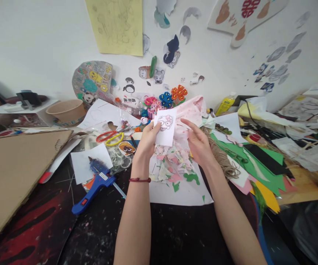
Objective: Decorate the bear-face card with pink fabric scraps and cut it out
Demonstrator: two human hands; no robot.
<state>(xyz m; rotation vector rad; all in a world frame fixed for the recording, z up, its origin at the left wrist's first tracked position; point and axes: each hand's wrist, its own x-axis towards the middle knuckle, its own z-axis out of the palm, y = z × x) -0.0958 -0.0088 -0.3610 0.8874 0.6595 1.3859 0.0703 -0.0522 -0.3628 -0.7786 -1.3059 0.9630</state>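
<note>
Here's the left hand [147,138], nearly closed in a pinch: thumb on the face, fingers behind, gripping the left edge of a white card with a cartoon character drawn on it [166,137]. The card is up above the far end of the scrap pile [172,165], which is our landmark. Over to the right hand [199,143], loosely open at the pile's right side, index finger reaching toward the card but short of it; nothing visible in its grip, though the palm is partly hidden.

Danger spots! One edge carries the card, so a hard squeeze could crease it, and a thumb sliding over the lines might smudge them. Under the pile lies a white sheet [183,197]; a forearm catching it could scatter the loose bits.

Left of the pile, on the desk [175,235], sits a blue glue gun [99,186], its glue stick [119,190] close to the left forearm. A bump could swing it, and if it's hot, which I can't tell, the white paper [78,162] beneath its nozzle could be marked. Beyond, left of the pile: red and yellow scissor handles [112,144]. Right of it, coiled twine [229,165], loose enough to snag a wrist; behind it, an orange craft flower [179,92].
</note>
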